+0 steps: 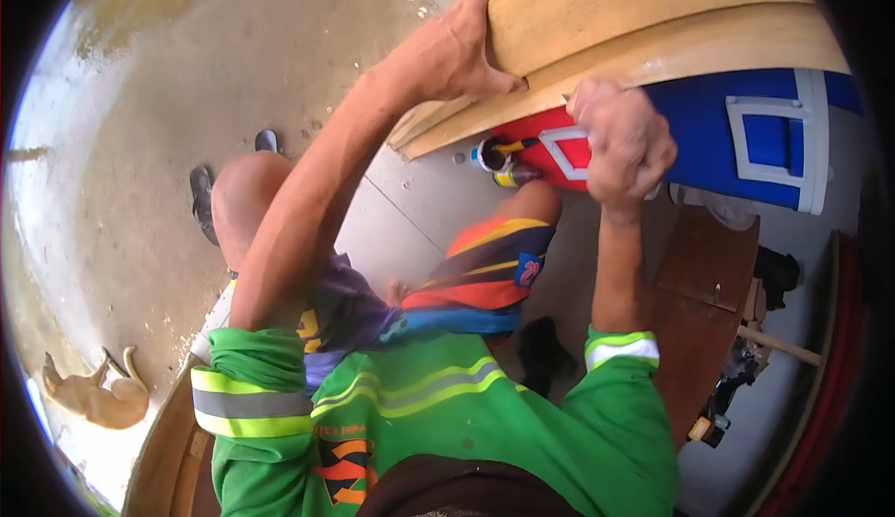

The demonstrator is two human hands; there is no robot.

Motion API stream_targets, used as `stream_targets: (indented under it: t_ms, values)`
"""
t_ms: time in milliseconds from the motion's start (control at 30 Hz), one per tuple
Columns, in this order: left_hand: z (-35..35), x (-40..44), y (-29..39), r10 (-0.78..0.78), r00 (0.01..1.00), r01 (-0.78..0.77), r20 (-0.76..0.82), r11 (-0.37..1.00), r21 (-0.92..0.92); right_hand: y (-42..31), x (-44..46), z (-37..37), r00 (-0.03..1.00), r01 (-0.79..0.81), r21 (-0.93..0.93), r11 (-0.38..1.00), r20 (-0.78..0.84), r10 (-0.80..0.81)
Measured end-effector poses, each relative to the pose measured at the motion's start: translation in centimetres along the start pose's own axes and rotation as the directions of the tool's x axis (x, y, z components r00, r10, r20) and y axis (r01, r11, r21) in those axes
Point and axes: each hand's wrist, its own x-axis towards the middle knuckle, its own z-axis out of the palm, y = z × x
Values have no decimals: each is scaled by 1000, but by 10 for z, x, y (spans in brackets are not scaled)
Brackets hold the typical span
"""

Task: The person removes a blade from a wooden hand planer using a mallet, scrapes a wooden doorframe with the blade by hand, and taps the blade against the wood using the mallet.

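A pale wooden panel (643, 13) with a long groove spans the top of the head view. My left hand (471, 46) grips its left part, the thumb on the near face and the fingers over the upper edge. My right hand (620, 139) is closed in a fist at the panel's lower edge. A tiny pointed bit shows by its knuckles, but what the fist holds is hidden. Below the panel, a small open pot (491, 154) with a brush in it stands beside a bottle with a yellow label (515, 176).
Behind the panel is a red and blue piece (690, 135) with white frames. A brown wooden cabinet (699, 261) stands right, tools beyond it. Dark slippers (202, 202) lie on the concrete at left. A tan dog (98, 394) lies lower left.
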Motion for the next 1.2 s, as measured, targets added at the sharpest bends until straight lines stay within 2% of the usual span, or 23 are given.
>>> stream_targets:
  t_ms: [67,100,133,167,200,233,300,333,400,433,500,533,567,600,667,767,833,933,1000,1033,1067,1133,1200]
  values:
    - [0,0,-1,-14,1000,14,0,1000,7,-11,9,6,953,245,-92,965,-160,-257]
    - [1,-3,1,-31,1000,31,1,1000,1,-23,16,0,964,239,159,958,-158,-214]
    - [1,-4,2,-64,998,64,19,998,-15,-31,21,-9,973,222,397,891,-147,-177]
    - [-1,-3,4,-90,995,91,36,995,-31,-32,21,-11,967,249,381,890,-141,-210]
    - [-3,-1,7,-106,993,108,52,993,-40,-21,11,-11,971,220,-4,975,-92,-220]
    - [0,0,6,-69,997,70,33,997,-21,-10,1,-10,973,194,-392,899,-43,-229]
    - [-1,-1,3,3,1000,-3,-11,999,39,-7,-9,9,999,7,-255,967,-28,-15]
    - [-1,-2,-3,-19,1000,19,-2,1000,19,-11,-6,8,995,75,-40,996,-66,-77]
    - [1,-3,-3,-70,997,71,24,996,-46,-28,12,-3,974,203,361,910,-173,-148]
    - [7,-7,-3,120,980,-115,-162,993,38,-23,10,-3,978,179,165,970,-136,-157]
    - [9,-10,-6,7,997,-1,-72,996,88,-15,6,-4,983,152,-254,955,-63,-173]
    - [6,-9,-8,-48,998,51,-28,991,127,-1,-5,2,996,38,28,999,-86,-36]
    - [1,-6,-8,-54,998,59,-37,989,137,-4,-8,4,992,80,-85,993,-91,-88]
    - [3,-9,-5,-70,997,73,-31,989,132,-8,-4,6,981,114,156,981,-172,-86]
    - [4,-9,-5,-75,997,77,-24,992,103,-20,-3,-17,992,108,274,956,-87,-87]
    - [2,-6,-19,-34,999,34,-31,999,-3,-45,-2,-25,993,110,308,945,-85,-88]
    - [5,-4,-31,-11,998,5,-58,995,-100,-36,1,-19,989,62,53,997,-137,-54]
    - [8,-4,-32,-159,984,125,-77,935,-332,-8,-12,4,973,-93,-305,948,-231,21]
    - [9,0,-48,-109,986,70,-126,958,-277,-5,-33,-4,994,-91,-343,935,-89,64]
    - [12,-1,-50,-97,983,54,-157,965,-257,-23,-22,-10,992,-4,-94,996,-122,-8]
    - [18,1,-52,-78,979,32,-190,972,-234,-40,8,-5,982,101,153,983,-176,-74]
    - [33,-3,-51,-127,945,41,-300,960,-276,-39,13,-2,989,119,114,986,-98,-108]
    - [41,-3,-45,-173,920,75,-350,958,-277,-25,11,-2,999,42,-62,997,27,-40]
